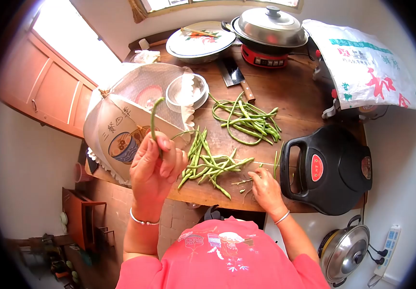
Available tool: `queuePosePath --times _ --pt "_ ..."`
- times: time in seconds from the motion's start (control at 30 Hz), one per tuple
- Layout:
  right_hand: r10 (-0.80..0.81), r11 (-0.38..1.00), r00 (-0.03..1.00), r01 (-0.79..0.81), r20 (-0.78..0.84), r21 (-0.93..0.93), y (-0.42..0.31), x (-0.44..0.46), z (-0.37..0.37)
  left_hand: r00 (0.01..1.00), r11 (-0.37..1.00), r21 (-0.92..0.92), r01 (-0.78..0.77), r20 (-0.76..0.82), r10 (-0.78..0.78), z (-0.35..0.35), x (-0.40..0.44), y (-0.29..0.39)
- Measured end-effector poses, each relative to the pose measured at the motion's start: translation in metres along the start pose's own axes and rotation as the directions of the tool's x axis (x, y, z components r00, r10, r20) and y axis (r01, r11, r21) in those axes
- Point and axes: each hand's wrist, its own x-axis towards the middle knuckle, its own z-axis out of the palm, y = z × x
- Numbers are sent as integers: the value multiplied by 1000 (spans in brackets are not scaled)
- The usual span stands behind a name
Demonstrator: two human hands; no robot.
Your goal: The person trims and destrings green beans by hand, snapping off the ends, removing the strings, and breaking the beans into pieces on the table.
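Observation:
My left hand [157, 161] is raised at centre left, its fingers pinched around a green bean [154, 118] that points upward. Low over the wooden table [299, 113], my right hand [266, 189] rests by small bean scraps [242, 182]; whether anything is between its fingertips is too small to tell. Between my hands lies a loose pile of shorter green beans [208, 166]. Behind it is a bundle of long green beans [246, 120]. A cleaver [232, 72] with a wooden handle lies beyond that bundle.
A mesh food cover [121, 120] and a clear bowl [187, 91] stand left. At the back are a floral lid [201, 41] and a lidded pan [270, 31] on a red cooker. A black electric appliance [333, 168] sits right, below a white printed bag [362, 62].

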Motion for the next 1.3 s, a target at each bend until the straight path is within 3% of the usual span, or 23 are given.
queuePosePath --times 0.1,0.23,0.33,0.63,0.73,0.77,0.83,0.9,0.97,1.03,1.1,1.23,1.3 --pt "-29 999 999 30 -27 40 -5 13 11 997 999 -25 -45 56 46 9 2 10" --pt "72 996 997 -70 -35 56 9 26 40 990 994 -31 -107 93 109 15 4 30" --pt "95 995 995 -95 -36 16 23 31 57 959 968 -92 -234 142 245 17 6 52" --pt "102 993 989 -96 -104 61 40 37 62 910 908 -148 -393 79 407 -1 -10 102" --pt "25 997 992 -15 -127 76 32 42 42 958 947 208 -246 -94 270 -11 -11 86" --pt "-46 995 987 60 -152 84 27 44 33 960 935 325 -138 -190 208 -14 -12 71" --pt "-44 991 995 56 -92 125 17 43 19 949 798 574 182 -316 10 -10 -15 38" --pt "-39 986 999 44 -31 161 6 42 4 951 728 613 307 -233 -205 -21 -15 -3" --pt "-8 922 999 -5 31 387 -9 44 -10 915 719 570 398 -197 -351 -34 -21 -45" --pt "23 900 997 -55 79 433 -23 45 -26 874 642 613 461 -191 -446 -34 -23 -70" --pt "3 867 1000 12 -29 498 -33 45 -35 884 667 608 430 -136 -446 -33 -24 -92" --pt "32 814 999 -21 -9 581 -46 42 -51 835 555 690 465 -133 -535 -18 -17 -91" --pt "136 595 983 -179 122 784 -49 41 -54 815 485 743 462 -139 -563 -15 -15 -89"
